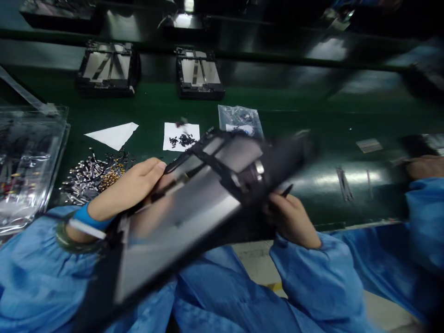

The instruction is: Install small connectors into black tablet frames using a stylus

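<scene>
The panel (187, 208), a flat grey plate with a black frame around its far part, hangs in the air between the two hands, tilted, above the person's lap and the near edge of the worktop (312, 120). Its long axis runs on a slant: the near end drops low toward the left arm's blue sleeve, the far end rises up and away to the right, where motion blur smears the frame.

The left hand (128, 189) lies on the panel's upper left edge, fingers stretched flat over the rim, thumb side hidden; it grips or steadies the edge there. The right hand (291, 217) is curled under the lower right edge of the frame, clenched round it, with a thin dark tool or pen (287, 189) poking out above the knuckles. Both hands are on the panel; the left sits nearer its middle, the right nearer the framed end.

Just beyond the left hand a heap of small metal parts (93, 175) is spread on the worktop. Farther off lie a white paper with black screws (181, 137), a plastic bag (239, 119) and two black frames (107, 67). At the far right, another person's hand (425, 166) rests well apart.
</scene>
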`<act>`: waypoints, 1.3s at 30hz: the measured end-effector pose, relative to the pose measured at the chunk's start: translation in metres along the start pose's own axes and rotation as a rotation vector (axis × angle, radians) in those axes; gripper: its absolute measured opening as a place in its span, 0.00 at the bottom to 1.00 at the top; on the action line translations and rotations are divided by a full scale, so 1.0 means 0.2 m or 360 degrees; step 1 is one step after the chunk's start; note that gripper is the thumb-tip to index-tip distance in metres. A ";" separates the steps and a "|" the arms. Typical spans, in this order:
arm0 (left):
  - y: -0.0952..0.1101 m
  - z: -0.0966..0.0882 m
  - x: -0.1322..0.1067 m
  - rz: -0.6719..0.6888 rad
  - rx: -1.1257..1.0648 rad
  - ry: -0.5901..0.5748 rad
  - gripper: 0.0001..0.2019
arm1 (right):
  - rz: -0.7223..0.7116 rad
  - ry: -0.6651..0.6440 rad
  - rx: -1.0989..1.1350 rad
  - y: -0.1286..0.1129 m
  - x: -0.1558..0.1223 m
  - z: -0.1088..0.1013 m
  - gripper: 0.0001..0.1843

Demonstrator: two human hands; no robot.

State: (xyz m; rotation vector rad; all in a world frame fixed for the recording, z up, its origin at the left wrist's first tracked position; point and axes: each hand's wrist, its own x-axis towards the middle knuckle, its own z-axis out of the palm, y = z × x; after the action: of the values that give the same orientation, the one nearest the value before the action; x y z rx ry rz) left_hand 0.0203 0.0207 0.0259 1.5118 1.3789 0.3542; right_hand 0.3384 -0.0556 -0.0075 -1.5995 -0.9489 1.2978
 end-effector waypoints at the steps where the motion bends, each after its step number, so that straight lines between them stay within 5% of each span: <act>1: 0.02 0.01 -0.01 0.0053 0.0188 0.0075 0.18 | -0.0087 0.0088 0.0153 -0.01 0.01 -0.01 0.14; 6: 0.02 0.11 -0.04 0.0504 0.1154 0.0125 0.17 | -0.0457 0.0144 0.0522 -0.10 0.06 0.02 0.15; 11: -0.05 0.19 -0.05 0.0985 0.1481 0.0543 0.14 | -0.0412 -0.0060 0.0492 -0.15 0.08 0.18 0.25; 17: -0.08 0.23 -0.12 0.1101 0.1563 0.0775 0.11 | -0.0535 -0.0460 0.0303 -0.18 0.14 0.40 0.17; 23: -0.10 0.23 -0.17 0.1212 0.1446 0.0715 0.11 | -0.0727 -0.0727 -0.0086 -0.14 0.22 0.55 0.13; 39: -0.12 0.25 -0.17 0.1169 0.1314 0.0630 0.11 | -0.1114 -0.0758 -0.0720 -0.17 0.23 0.54 0.06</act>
State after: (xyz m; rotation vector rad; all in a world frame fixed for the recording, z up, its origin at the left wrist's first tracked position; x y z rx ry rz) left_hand 0.0345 -0.0360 -0.0014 2.7627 1.2747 0.5975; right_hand 0.2394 0.0147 -0.0034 -1.0820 -1.9968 1.0001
